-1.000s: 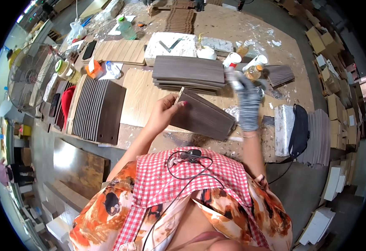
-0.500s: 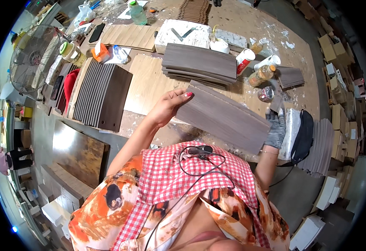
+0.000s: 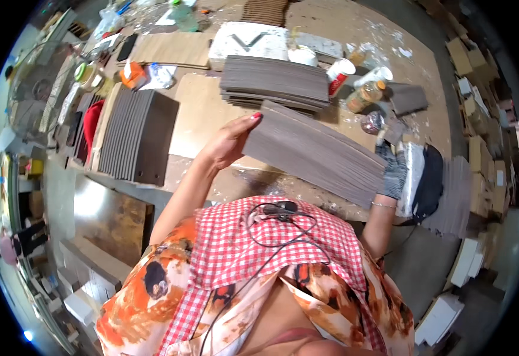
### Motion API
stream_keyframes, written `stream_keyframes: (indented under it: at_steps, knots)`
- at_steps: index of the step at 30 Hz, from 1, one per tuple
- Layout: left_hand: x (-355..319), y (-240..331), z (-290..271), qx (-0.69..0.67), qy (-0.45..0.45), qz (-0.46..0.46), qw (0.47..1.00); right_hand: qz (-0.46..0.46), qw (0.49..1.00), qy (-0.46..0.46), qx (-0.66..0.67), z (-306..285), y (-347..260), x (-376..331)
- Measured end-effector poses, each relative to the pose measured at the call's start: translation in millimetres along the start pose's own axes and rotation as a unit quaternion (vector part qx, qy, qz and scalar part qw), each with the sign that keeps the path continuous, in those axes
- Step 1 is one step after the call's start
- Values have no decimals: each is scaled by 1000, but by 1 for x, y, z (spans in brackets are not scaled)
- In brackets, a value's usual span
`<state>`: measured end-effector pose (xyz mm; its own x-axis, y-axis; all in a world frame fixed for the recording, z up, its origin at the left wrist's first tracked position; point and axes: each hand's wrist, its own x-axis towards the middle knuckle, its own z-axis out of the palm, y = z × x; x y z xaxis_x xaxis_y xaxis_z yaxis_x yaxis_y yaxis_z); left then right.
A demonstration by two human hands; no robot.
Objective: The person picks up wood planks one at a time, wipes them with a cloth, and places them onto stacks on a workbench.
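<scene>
A grey-brown wooden board (image 3: 313, 154) is held slantwise in front of me above the table's near edge. My bare left hand (image 3: 227, 144) grips its left end, the thumb with a red nail on top and the other fingers mostly hidden. At the board's right end is my right hand (image 3: 393, 172), in a grey glove. Its fingers are closed around a small flat grey-brown piece (image 3: 395, 132), of a kind I cannot make out. Just beyond the held board lies a stack of similar boards (image 3: 274, 80).
A row of upright boards (image 3: 135, 136) stands at the left. A bottle with an orange cap (image 3: 365, 97), a glass jar (image 3: 372, 123) and white-and-red tube (image 3: 339, 77) stand at the right. Beside my glove lie a white block (image 3: 413, 178) and a black pouch (image 3: 429, 184).
The view has shifted slightly. The board and both hands have moved a little away from me, with the same holds. The small piece above my glove shows more fully.
</scene>
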<state>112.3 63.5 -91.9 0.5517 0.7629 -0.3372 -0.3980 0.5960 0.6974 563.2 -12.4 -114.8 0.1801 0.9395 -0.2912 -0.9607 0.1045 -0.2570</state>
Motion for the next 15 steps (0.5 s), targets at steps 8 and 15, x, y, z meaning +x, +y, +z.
stream_keyframes:
  at_steps: [8, 15]
  knots:
    - [-1, -13, 1, 43, 72, 49, 995, -35, 998, 33, 50, 12, 29, 10]
    - [9, -20, -6, 24, 155, 71, 985, -113, 985, 110, -64, 80, 76, -10]
